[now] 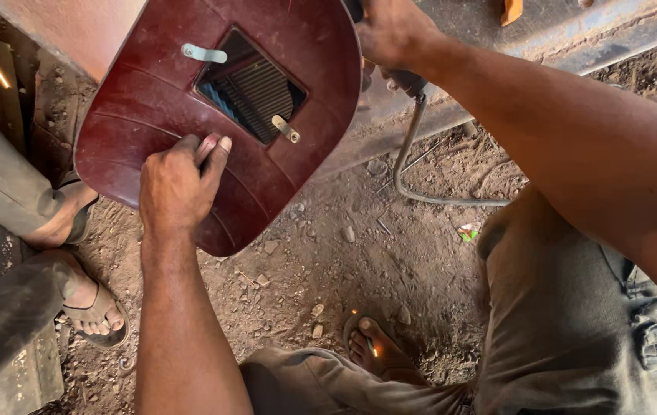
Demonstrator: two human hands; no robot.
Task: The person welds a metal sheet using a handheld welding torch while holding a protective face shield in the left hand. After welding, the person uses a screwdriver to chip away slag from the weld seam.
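Left hand (178,184) fingers clench the dark-red welding shield (221,115), raised over the dirt ground (328,261); keep its window square. Right hand (390,31) wraps the electrode holder (409,81) (cable (420,196) trailing): hold steady.

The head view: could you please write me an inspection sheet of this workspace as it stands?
Surface: bare dirt ground strewn with small stones.
Job's things: dark red welding shield with a dark window, held up from behind; electrode holder, mostly hidden.
Clutter: thin spent rods and a small coloured scrap on the dirt.
Grippers: left hand with fingers curled on the shield's grip; right hand closed on the electrode holder.
Cables: grey cable drops from the holder and bends right.
Surroundings: metal beam above; another person's sandalled feet at left.
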